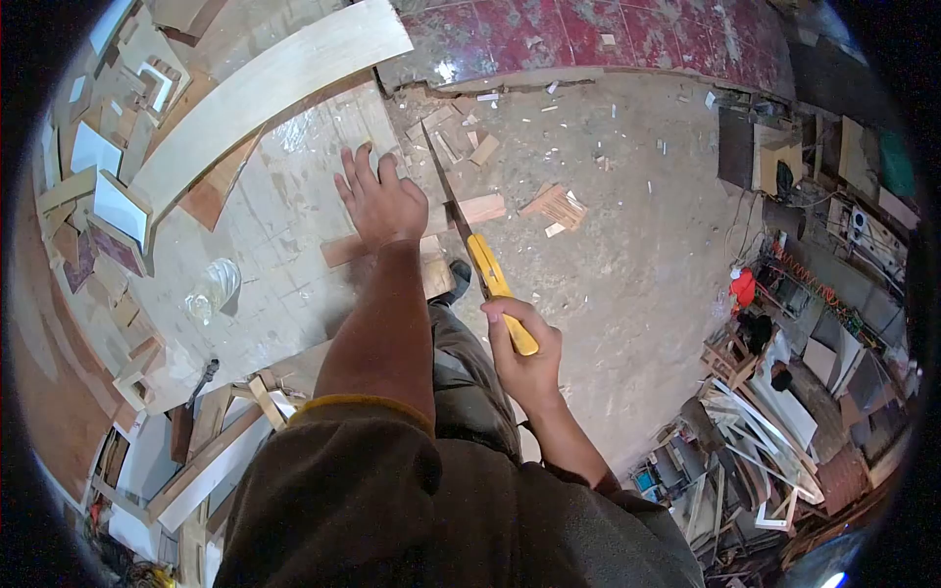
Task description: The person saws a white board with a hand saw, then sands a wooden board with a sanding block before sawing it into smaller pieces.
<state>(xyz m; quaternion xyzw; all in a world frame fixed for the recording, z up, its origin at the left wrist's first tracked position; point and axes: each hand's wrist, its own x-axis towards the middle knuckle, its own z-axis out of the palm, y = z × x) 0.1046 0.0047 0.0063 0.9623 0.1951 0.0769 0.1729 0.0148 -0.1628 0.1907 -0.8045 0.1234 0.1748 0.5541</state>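
My right hand (524, 348) is wrapped round the yellow handle of a handsaw (487, 267). The saw's long, narrow blade points up and away, crossing a reddish wooden strip (482, 209) in this view. That strip lies across the edge of a pale worktable (284, 235), with one end sticking out over the floor. My left hand (387, 203) rests palm down over the table, fingers spread, its heel and wrist overlapping the strip and hiding its middle.
A long pale board (284, 83) lies across the table's far side. A crumpled clear plastic bag (213, 291) sits at left. Wood offcuts (556, 208) litter the concrete floor (608, 294). Scrap frames and boards (765, 421) are piled at right, and more scrap wood (221, 451) lies at lower left.
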